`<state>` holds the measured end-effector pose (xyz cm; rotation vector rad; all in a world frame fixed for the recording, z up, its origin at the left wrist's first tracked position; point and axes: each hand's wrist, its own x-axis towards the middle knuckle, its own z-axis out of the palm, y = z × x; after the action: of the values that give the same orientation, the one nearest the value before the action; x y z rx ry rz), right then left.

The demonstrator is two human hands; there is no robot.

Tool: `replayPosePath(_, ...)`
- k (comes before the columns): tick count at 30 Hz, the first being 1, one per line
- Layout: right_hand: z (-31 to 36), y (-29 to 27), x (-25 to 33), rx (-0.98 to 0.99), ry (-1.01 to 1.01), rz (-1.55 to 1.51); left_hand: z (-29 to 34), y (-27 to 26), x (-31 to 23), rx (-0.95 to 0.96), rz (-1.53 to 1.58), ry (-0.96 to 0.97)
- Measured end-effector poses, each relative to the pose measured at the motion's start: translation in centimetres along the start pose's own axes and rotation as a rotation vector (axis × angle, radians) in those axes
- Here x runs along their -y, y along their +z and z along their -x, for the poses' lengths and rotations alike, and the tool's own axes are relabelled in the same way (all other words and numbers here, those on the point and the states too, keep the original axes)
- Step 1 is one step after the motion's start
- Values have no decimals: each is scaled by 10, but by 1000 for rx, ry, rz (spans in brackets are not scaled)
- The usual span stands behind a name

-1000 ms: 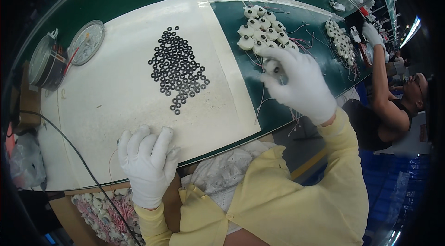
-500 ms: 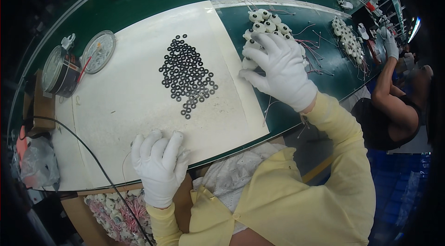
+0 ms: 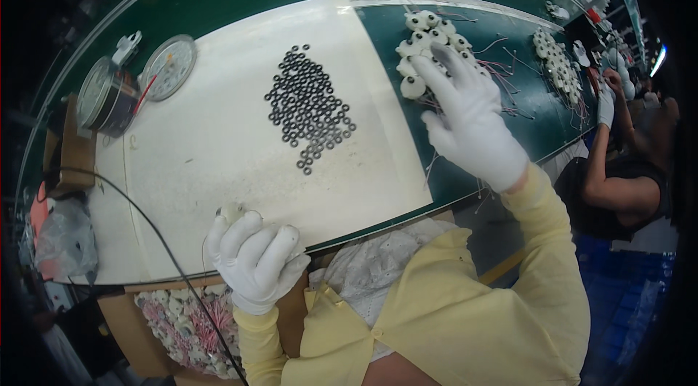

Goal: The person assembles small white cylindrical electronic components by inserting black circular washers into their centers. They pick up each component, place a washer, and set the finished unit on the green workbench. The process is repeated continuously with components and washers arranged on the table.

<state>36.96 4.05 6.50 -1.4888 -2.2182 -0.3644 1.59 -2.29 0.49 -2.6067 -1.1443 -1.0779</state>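
Observation:
My left hand (image 3: 258, 259), in a white glove, is curled near the table's front edge. Its fingers are closed on a small white plastic part (image 3: 231, 210), whose tip shows past them; a thin wire hangs beside the hand. My right hand (image 3: 469, 113), gloved too, hovers at a cluster of round white wired parts (image 3: 420, 38) with black centres. Its fingers are stretched out and apart, slightly blurred, and whether the fingertips touch a part is unclear. Between the hands, further back, a patch of small black rings (image 3: 305, 91) lies on the white sheet (image 3: 218, 146).
A clear tub (image 3: 109, 99) and its round lid (image 3: 169, 67) stand at the left, by a cardboard box (image 3: 71, 146) and plastic bag (image 3: 67, 240). A black cable (image 3: 156, 259) crosses the front left, above a carton of wired parts (image 3: 193, 331). Another person (image 3: 618, 182) works at the right.
My right hand has drawn back a little to the right, uncovering more white parts. The left hand has curled more, and the white tip now shows. The whole view has shifted slightly.

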Motion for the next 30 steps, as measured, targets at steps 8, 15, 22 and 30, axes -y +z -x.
replayPosePath(8,26,-24,122,-35,-350,-606,-27,-7,-29,-59,694,3)
replayPosePath(15,45,-9,118,24,-68,-1232,-34,-1,-42,-9,613,60)
replayPosePath(22,25,-16,76,449,246,-1163,-23,-11,25,-72,-392,-336)
replayPosePath(30,3,18,77,593,467,-1412,-10,-2,28,-15,-205,-432)
